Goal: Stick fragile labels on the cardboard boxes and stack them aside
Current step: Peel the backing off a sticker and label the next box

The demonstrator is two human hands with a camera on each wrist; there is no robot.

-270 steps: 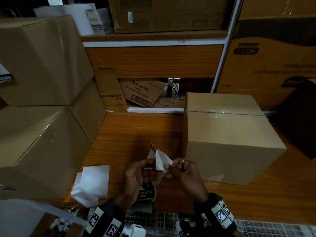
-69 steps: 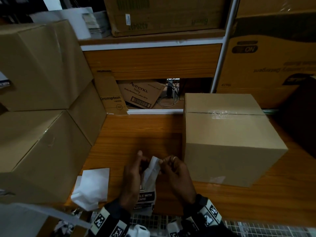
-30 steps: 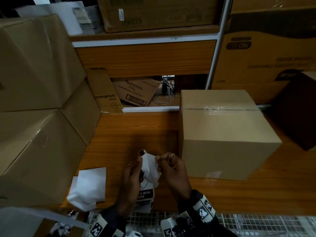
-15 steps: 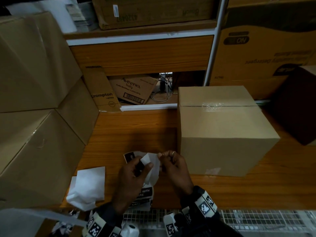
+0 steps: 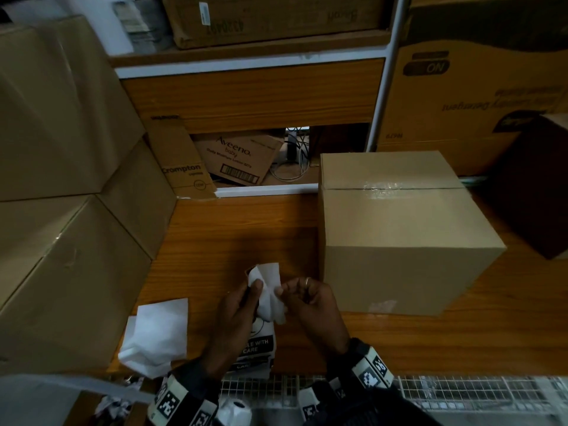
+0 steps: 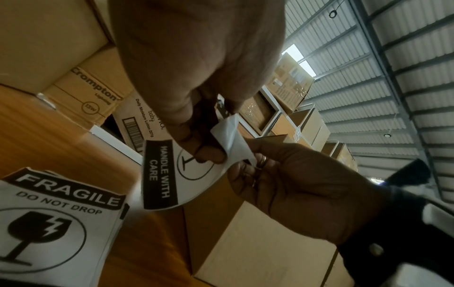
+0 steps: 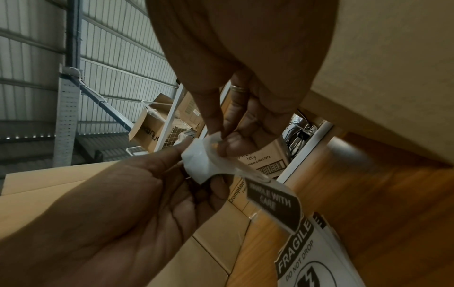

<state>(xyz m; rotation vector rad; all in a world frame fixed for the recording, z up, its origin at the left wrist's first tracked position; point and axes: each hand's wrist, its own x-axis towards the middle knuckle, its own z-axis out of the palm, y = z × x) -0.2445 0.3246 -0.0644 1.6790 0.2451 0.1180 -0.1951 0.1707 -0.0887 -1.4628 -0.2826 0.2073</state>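
A black-and-white fragile label (image 6: pixel 159 174), printed "HANDLE WITH CARE", hangs between both hands above the table's front edge. My left hand (image 6: pixel 213 153) pinches its printed sheet with thumb and fingers. My right hand (image 7: pixel 221 143) pinches the curled white backing (image 6: pixel 230 136) that is partly peeled from it. From the head view the label (image 5: pixel 267 290) shows mostly white, between the left hand (image 5: pixel 242 302) and the right hand (image 5: pixel 295 293). A taped plain cardboard box (image 5: pixel 399 229) stands just right of the hands. Under them lies a stack of fragile labels (image 5: pixel 255 348).
Two big cardboard boxes (image 5: pixel 61 241) are stacked at the left on the wooden table (image 5: pixel 230 241). Crumpled white backing paper (image 5: pixel 156 333) lies at the front left. Shelves with more cartons (image 5: pixel 236 161) close off the back, and a dark box (image 5: pixel 534 186) sits far right.
Both hands stayed at the table's front, working on the label. The white backing has curled further over between them, and the label's black corner is now mostly behind my left thumb.
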